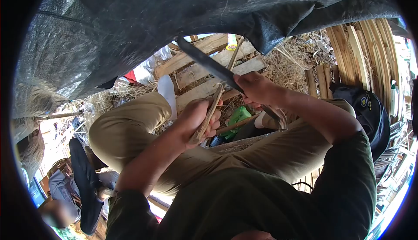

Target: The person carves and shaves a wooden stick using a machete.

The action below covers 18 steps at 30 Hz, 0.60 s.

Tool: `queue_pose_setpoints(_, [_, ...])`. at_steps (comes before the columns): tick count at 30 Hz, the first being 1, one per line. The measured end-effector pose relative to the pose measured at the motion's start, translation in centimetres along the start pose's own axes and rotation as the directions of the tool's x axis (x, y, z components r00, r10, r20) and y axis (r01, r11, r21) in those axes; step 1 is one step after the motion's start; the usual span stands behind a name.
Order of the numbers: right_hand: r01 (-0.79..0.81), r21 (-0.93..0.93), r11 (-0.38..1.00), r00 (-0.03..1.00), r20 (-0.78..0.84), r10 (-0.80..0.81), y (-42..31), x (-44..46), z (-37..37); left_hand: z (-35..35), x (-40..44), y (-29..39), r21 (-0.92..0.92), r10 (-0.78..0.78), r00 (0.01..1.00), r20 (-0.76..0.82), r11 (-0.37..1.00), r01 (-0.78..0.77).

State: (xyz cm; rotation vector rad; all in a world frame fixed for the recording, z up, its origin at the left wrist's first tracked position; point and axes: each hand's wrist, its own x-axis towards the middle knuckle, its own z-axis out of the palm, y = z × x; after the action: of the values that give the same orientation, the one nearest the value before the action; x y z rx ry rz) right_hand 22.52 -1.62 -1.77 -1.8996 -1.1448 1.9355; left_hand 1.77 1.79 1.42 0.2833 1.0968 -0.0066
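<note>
The wooden stick (210, 110) is held slantwise from seven o'clock toward one and is crossed by a machete (204, 61) pointed toward eleven. The stick's lower end is gripped by the curled left hand (195, 114), the machete by the closed right hand (257, 88) at two. Some shaving seems done; the stick appears unsevered, and what is left cannot be told.

A creased dark tarp (143, 18) hangs broadly across the space. Below its edge, spaced wooden slats (189, 76) lie amid dry straw (281, 70); under its right end stand long timber boards (379, 52). Bright daylight (48, 129) glares below its left end.
</note>
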Motion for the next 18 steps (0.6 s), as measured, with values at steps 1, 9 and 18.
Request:
queue_pose_setpoints(1, [0.147, -0.157, 0.977, 0.987, -0.034, -0.154, 0.3, -0.5, 0.7, 0.6, -0.3, 0.0, 0.01, 0.001, 1.0, -0.012, 1.0, -0.001])
queue_pose_setpoints(9, [0.072, -0.025, 0.997, 0.997, 0.026, -0.072, -0.9, -0.8, 0.2, -0.4, 0.0, -0.4, 0.001, 0.0, 0.998, 0.067, 1.0, 0.0])
queue_pose_setpoints(18, [-0.018, 0.145, 0.989, 0.994, 0.112, 0.002, -2.4, -3.6, 1.9, 0.9, -0.7, -0.4, 0.028, -0.013, 0.999, -0.035, 1.0, 0.014])
